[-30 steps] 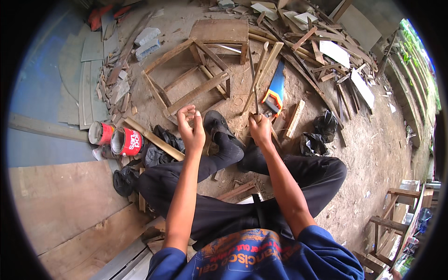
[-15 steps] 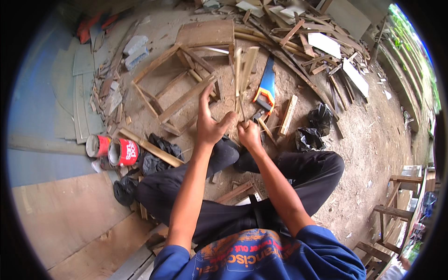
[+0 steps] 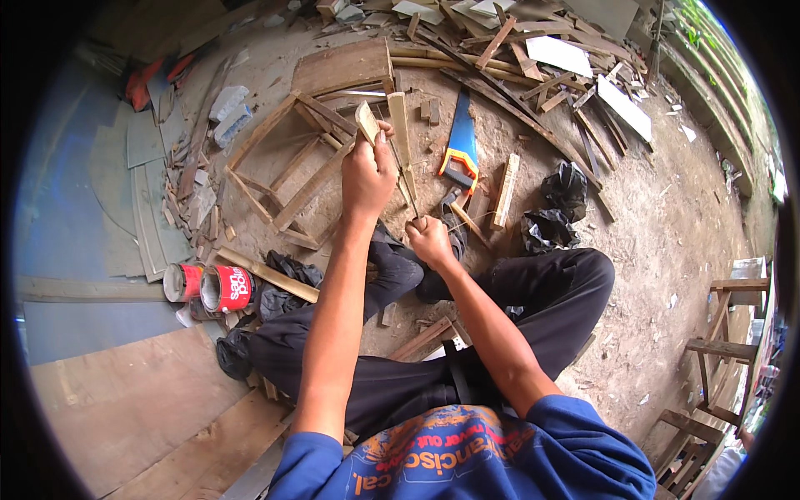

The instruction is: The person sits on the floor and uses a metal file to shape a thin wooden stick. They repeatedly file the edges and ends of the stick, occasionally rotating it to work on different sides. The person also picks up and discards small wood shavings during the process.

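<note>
My left hand is wrapped around a pale wood strip, whose top end sticks out above my fingers. In my right hand, closed low in front of my feet, is the handle of a thin-bladed knife. Its blade slants up and left toward the strip. A second pale wood strip stands just right of my left hand, behind the blade; whether the two strips still join lower down I cannot tell. To the right, a handsaw with a blue blade and orange-black handle lies on the ground.
A wooden frame lies ahead on the left. Two red cans stand left of my knees. Right of the saw are a short wood block and black plastic bags. Scrap wood is piled at the back.
My left hand, earlier open with fingers spread beside the strips, has risen and closed around one. The strips now lean further apart. My right hand keeps hold of the knife, slightly further left.
</note>
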